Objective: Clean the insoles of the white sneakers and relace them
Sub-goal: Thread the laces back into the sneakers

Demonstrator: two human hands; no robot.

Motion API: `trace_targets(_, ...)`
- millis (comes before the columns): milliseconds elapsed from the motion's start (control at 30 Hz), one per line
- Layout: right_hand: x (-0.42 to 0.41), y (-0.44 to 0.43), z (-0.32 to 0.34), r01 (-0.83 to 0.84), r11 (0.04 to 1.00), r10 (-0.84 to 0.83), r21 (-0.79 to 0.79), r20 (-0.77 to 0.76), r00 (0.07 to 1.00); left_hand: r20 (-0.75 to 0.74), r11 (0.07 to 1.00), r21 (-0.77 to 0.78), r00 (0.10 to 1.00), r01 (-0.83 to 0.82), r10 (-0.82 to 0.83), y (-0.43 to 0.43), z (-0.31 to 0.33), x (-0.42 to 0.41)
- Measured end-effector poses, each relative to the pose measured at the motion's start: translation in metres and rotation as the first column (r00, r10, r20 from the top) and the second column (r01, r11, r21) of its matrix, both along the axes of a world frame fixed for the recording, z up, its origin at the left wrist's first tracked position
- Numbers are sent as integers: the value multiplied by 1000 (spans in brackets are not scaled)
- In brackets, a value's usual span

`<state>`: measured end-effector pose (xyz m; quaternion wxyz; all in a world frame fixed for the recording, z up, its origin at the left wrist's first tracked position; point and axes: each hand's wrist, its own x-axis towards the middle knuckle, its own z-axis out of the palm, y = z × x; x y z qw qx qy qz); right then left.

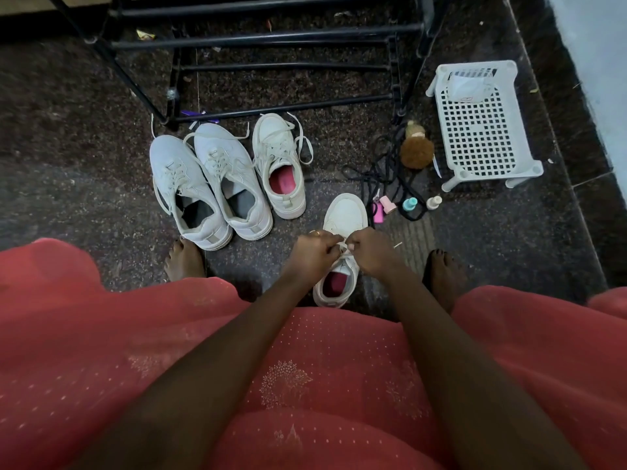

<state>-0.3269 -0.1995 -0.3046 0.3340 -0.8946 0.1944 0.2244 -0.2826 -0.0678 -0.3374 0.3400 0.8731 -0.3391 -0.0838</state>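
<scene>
A white sneaker [344, 215] with a pink insole [334, 283] stands on the floor between my feet, toe pointing away. My left hand [312, 254] and my right hand [371, 251] meet over its middle, each pinching the white lace [343, 248] with curled fingers. Its mate [280, 171], also with a pink insole, stands farther back with loose laces. Two larger white sneakers [190, 188] [230, 181] with grey insoles sit to the left.
A black metal shoe rack [271, 39] stands behind the shoes. At the right lie black cords [380, 171], a brown brush [416, 152], small bottles [409, 205] and a white plastic basket rack [481, 130]. My bare feet flank the sneaker.
</scene>
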Motion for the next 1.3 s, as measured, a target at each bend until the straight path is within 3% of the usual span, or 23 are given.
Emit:
trace_targets(67, -2, -4, -4, 175, 956, -163, 236, -69, 984, -33, 999, -3, 998, -46, 46, -2, -5, -2)
trace_targets(100, -4, -7, -5, 298, 875, -270, 381, -127, 954, -84, 998, -12, 995, -56, 55, -2, -5, -1)
trace_targets(167, -8, -10, -7, 508, 603, -444, 615, -271, 854, -215, 999, -40, 977, -23, 14, -2, -6, 1)
trace_targets(233, -10, -10, -6, 597, 399, -515, 696, -369, 774, -282, 998, -49, 958, 47, -59, -2, -6, 3)
trace_targets(333, -8, -5, -7, 624, 296, -561, 723, -397, 726, -96, 989, -108, 989, 101, -111, -4, -8, 3)
trace_targets(400, -8, -3, -10, 635, 258, -590, 728, -402, 700, -137, 979, -202, 990, 1, -29, -4, -8, 1)
trace_targets(500, -7, -1, -10, 638, 332, -653, 695, -318, 687, -516, 913, -236, 839, -333, 172, -5, -4, -5)
trace_targets(567, -11, -7, -12, 644, 544, -697, 538, -137, 704, -689, 811, -208, 670, -547, 276, -1, -7, -7)
trace_targets(633, -22, -20, -16, 612, 759, -632, 224, 26, 775, -756, 711, -105, 520, -695, 397, 10, -11, -3)
trace_targets(667, -29, -27, -18, 549, 832, -553, 74, 55, 831, -750, 709, -42, 491, -704, 443, 17, -15, -1)
trace_targets(733, -40, -36, -25, 399, 909, -395, -120, 55, 917, -695, 764, 75, 515, -641, 501, 30, -19, -1)
trace_targets(867, -46, -33, -33, 295, 910, -291, -292, 58, 955, -629, 720, 173, 487, -673, 606, 29, -24, -5)
trace_targets(1133, -49, -36, -46, 299, 903, -277, -310, 113, 954, -566, 659, 270, 438, -702, 698, 26, -29, -3)
trace_targets(1233, -49, -34, -49, 392, 875, -371, -284, 126, 920, -609, 581, 276, 329, -765, 722, 19, -27, -9)
trace_targets(1300, -46, -30, -44, 541, 824, -522, -171, 142, 841, -711, 551, 222, 253, -804, 656, 11, -27, -18)
